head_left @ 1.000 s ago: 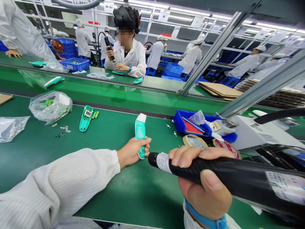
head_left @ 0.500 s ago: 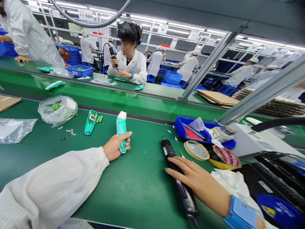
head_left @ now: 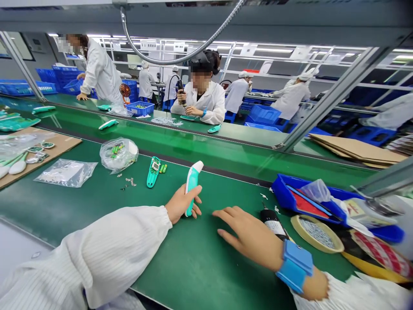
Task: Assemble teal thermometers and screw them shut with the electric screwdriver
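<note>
So, left hand (head_left: 182, 201): curled round the low part of the green-and-white gadget (head_left: 192, 181), thumb across its front.
Right hand (head_left: 247, 237): fingers loose and spread, nothing showing in them; it is over the desk (head_left: 200, 271), between the gadget and the black driver (head_left: 273, 224).
Good way to hold: it seems best to grip the gadget snugly, not squeeze it, and bring the right hand in slowly, away from the driver's thin tip.
White end (head_left: 198, 165): points away from the person, bending a bit to the right.
Long way of the gadget: slants from the left hand's palm out to the white end.
Gadget's place: in the left hand; whether its bottom touches the desk is hard to tell.
</note>
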The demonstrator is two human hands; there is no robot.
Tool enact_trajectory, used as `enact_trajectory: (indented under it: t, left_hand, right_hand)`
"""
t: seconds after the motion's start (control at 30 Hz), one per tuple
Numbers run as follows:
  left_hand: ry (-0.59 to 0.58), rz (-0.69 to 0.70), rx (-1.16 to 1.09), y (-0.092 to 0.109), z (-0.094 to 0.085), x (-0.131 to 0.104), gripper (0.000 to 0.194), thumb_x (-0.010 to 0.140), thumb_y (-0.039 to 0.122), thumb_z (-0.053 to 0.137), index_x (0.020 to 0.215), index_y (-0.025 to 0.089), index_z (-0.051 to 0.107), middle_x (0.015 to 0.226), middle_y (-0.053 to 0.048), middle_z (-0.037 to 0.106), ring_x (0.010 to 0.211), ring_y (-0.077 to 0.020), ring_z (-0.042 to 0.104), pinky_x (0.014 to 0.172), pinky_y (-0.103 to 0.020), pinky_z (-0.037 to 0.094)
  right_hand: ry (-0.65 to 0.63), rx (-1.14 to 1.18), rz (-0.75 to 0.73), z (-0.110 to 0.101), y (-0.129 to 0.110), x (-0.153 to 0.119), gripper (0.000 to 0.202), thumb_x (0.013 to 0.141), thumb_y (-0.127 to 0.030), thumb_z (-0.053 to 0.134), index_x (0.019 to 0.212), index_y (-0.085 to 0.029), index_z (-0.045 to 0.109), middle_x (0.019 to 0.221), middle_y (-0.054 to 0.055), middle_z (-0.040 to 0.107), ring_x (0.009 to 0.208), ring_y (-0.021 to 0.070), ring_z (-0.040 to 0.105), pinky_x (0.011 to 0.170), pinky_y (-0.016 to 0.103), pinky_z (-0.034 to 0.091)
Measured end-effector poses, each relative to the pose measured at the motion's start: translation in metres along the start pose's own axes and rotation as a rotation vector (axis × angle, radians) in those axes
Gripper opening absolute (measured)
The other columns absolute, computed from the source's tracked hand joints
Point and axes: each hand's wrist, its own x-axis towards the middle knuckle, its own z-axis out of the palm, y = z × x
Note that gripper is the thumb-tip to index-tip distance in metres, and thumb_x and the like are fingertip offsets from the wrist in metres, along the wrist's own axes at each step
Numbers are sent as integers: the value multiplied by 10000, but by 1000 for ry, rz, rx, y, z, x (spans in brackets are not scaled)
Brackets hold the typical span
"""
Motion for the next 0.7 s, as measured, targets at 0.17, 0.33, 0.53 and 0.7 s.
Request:
enact_trajectory:
  t: [0.17, 0.33, 0.53, 0.7]
  left_hand:
    - [74, 184, 467, 1, -1, -4, 331, 699, 392, 600, 892, 189, 424, 633, 54, 482, 416, -69, 458, 425, -202, 359]
    - [102, 387, 707, 1, 2, -13, 271, 721, 340, 571, 921, 195, 460, 803, 7, 571, 712, -134, 531, 632, -241, 408]
    - [149, 562, 906, -1, 1, -15, 406, 702, 302, 592, 1050, 217, 403, 1012, -34, 550, 871, -193, 558, 723, -305, 430]
    - [101, 608, 980, 2, 3, -19, 391, 695, 316, 601, 1033, 206, 437, 1035, -63, 510, 921, -232, 547, 755, -364, 439]
  right_hand:
    - [10, 275, 145, -7, -14, 9, 389, 805, -332, 481, 1165, -182, 489, 1028, 105, 600, 921, 248, 561, 767, 410, 470]
    - [165, 815, 360, -9, -27, 19, 495, 797, -466, 469, 1213, -201, 437, 1040, 90, 598, 910, 227, 568, 766, 386, 454]
    - [568, 1598, 518, -3, -39, 39, 399, 694, -473, 620, 966, -183, 584, 993, 51, 622, 929, 205, 551, 750, 302, 435]
    - [766, 1752, 514, 0, -33, 57, 450, 724, -604, 501, 877, -187, 572, 892, 21, 625, 811, 143, 564, 692, 237, 450]
